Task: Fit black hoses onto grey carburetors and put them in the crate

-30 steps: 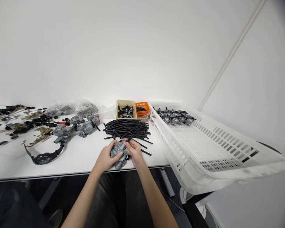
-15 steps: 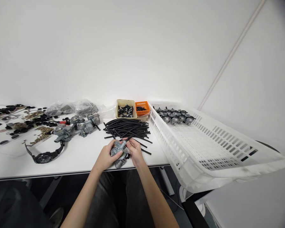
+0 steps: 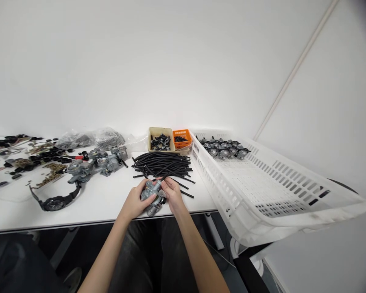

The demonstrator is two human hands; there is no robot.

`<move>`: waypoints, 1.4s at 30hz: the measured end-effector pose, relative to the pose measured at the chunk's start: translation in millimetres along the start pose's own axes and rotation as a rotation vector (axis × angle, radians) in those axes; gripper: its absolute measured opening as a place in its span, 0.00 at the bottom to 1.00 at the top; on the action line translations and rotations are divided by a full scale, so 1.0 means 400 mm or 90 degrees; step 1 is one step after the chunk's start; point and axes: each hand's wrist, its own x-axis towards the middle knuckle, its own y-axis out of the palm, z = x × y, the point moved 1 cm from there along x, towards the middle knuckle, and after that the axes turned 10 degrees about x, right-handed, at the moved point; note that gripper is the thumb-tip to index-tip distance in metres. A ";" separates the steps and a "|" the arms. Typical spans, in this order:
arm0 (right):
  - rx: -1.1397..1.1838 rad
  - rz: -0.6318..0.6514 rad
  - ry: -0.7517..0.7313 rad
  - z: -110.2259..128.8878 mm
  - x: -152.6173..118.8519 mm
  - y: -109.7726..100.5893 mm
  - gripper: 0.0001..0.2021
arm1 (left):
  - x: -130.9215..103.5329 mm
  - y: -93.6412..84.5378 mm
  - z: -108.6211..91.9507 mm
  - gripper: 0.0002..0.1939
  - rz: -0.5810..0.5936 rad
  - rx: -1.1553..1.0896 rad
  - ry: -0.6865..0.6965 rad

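A grey metal carburetor [image 3: 152, 197] is held low over the table's front edge, and my left hand [image 3: 136, 202] is closed round its left side with the thumb across the body. My right hand [image 3: 173, 194] is at the upper right of the carburetor, its fingers pinched on a short black rubber hose [image 3: 164, 178] by the metal stub. Part of that hose is hidden by the fingers. Just beyond my hands lies a heap of black rubber hoses [image 3: 161, 163], several of them loose at the right.
A white perforated crate [image 3: 250, 195] at the right holds rows of carburetors [image 3: 224, 148]. Behind the hoses stand a cream bin [image 3: 150, 140] and an orange basket [image 3: 182, 133], both with small black parts. More carburetors [image 3: 81, 171], a wristwatch [image 3: 54, 203] and brass pieces [image 3: 50, 174] lie left.
The black hose end has shifted slightly up and away from the metal stub, with my right fingers beside it. My left hand keeps its hold on the carburetor.
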 end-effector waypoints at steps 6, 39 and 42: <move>0.013 -0.007 -0.001 0.001 -0.001 0.005 0.16 | -0.002 0.001 0.000 0.23 0.003 -0.001 0.000; 0.080 0.010 0.044 0.011 -0.003 0.012 0.17 | 0.000 0.000 0.002 0.22 -0.039 0.047 0.026; 0.064 0.011 0.015 0.003 0.001 0.011 0.18 | 0.000 -0.001 0.000 0.22 -0.042 0.052 0.022</move>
